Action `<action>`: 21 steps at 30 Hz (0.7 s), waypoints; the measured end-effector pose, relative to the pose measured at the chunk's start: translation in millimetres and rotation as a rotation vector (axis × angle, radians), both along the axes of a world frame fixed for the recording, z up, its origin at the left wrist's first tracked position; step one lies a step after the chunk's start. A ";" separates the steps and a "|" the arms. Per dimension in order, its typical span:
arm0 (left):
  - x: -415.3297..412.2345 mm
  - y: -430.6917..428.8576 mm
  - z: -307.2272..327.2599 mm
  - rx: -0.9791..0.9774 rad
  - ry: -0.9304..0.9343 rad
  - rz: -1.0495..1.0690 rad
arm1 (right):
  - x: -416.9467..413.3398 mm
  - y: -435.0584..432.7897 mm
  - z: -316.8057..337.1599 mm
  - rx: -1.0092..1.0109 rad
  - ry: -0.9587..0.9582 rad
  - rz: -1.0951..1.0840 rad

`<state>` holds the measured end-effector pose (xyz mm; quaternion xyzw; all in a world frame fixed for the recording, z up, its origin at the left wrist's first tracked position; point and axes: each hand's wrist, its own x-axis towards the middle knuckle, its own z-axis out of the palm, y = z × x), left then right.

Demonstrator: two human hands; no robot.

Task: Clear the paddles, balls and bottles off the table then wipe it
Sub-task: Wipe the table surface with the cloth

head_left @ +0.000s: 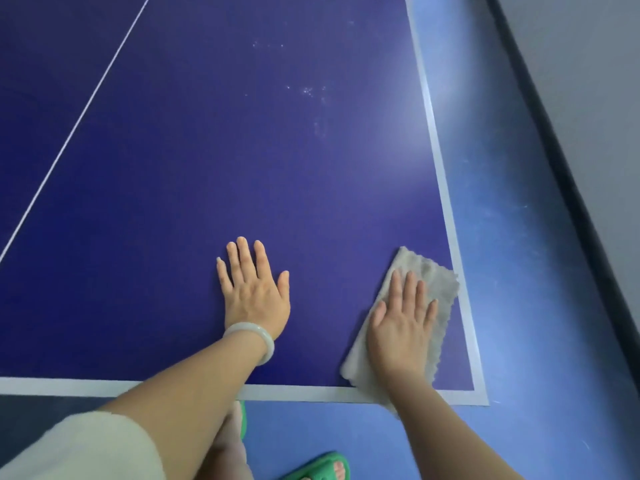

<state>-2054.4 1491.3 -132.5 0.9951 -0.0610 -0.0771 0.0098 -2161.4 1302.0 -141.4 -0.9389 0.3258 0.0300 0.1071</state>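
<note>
The dark blue table-tennis table fills most of the view, with white lines along its near and right edges. My right hand lies flat, fingers spread, pressing a grey cloth onto the table's near right corner. The cloth reaches the white corner lines. My left hand rests flat on the bare table to the left of the cloth, fingers apart, a pale bangle on the wrist. No paddles, balls or bottles show in view. Small whitish specks mark the surface farther out.
A thin white centre line runs diagonally across the table's left part. Blue floor lies to the right and below the table edge, bordered by a grey wall. My feet in green slippers stand by the near edge.
</note>
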 end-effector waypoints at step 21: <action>3.3 -0.4 -5.9 -0.018 -0.049 0.026 | 32.8 -45.9 12.3 0.009 0.040 0.765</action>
